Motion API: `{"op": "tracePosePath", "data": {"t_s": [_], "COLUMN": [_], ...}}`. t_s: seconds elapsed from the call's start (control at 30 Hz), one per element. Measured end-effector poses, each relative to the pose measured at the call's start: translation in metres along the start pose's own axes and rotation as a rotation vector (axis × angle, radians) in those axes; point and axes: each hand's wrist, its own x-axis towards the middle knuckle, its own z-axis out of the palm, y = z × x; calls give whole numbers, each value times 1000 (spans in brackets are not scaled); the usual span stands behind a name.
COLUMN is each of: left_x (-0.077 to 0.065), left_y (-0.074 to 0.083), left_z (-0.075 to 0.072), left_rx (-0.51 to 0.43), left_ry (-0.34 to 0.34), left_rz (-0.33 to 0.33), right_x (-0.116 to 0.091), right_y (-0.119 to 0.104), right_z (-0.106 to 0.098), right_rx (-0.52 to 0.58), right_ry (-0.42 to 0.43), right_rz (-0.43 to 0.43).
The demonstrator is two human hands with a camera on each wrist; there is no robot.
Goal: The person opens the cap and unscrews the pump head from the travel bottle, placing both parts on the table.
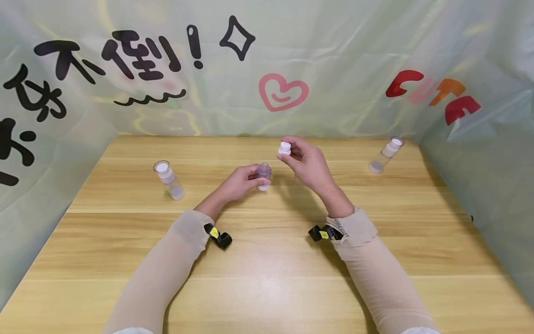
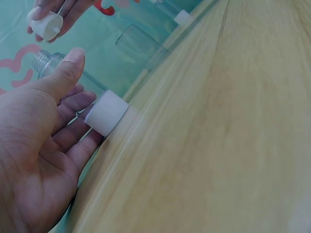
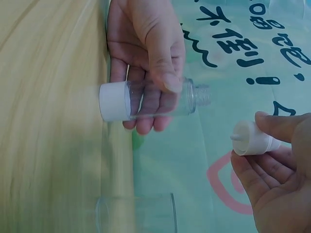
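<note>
We see the left hand (image 1: 244, 182) curled round a clear bottle (image 2: 101, 87), thumb on one side and fingers on the other. The bottle is upright, its threaded neck bare and its white base low at the tabletop (image 1: 267, 260); whether the base touches the wood, we cannot tell. From this bottle, between one and two o'clock, we find the right hand (image 1: 309, 162) raised, thumb and fingers pinching a white pump top (image 3: 251, 139) with its short stem pointing down. The top is apart from the neck.

In the left wrist view, a clear cylinder (image 2: 141, 44) stands at two o'clock from the bottle. Farther out, taking the held bottle as the head view's centre, we have a capped bottle (image 1: 168, 180) at nine o'clock and a second capped bottle (image 1: 385, 155) at about three, both with white tops under clear covers. On the backdrop (image 1: 333, 60) behind, we see black characters toward ten o'clock, a pink heart (image 1: 272, 105) past twelve, and coloured "CUTE" lettering near two.
</note>
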Motion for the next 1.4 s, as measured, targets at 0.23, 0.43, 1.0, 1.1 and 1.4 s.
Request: {"op": "tracePosePath", "data": {"t_s": [0.23, 0.43, 1.0, 1.1, 1.4], "left_x": [1, 0, -1, -1, 0], "left_y": [1, 2, 0, 0, 0], "left_z": [1, 1, 1, 1, 1], "left_rx": [3, -2, 17, 9, 2], "left_ry": [-6, -2, 2, -1, -7], "left_rz": [1, -12, -18, -16, -25], "right_x": [-3, -7, -18, -19, -21], "right_y": [5, 8, 27, 29, 37], "right_z": [-9, -16, -35, -38, -48], "right_rx": [-26, -47, -44, -51, -81], "right_ry": [0, -3, -4, 0, -2], "right_rz": [34, 47, 94, 113, 158]}}
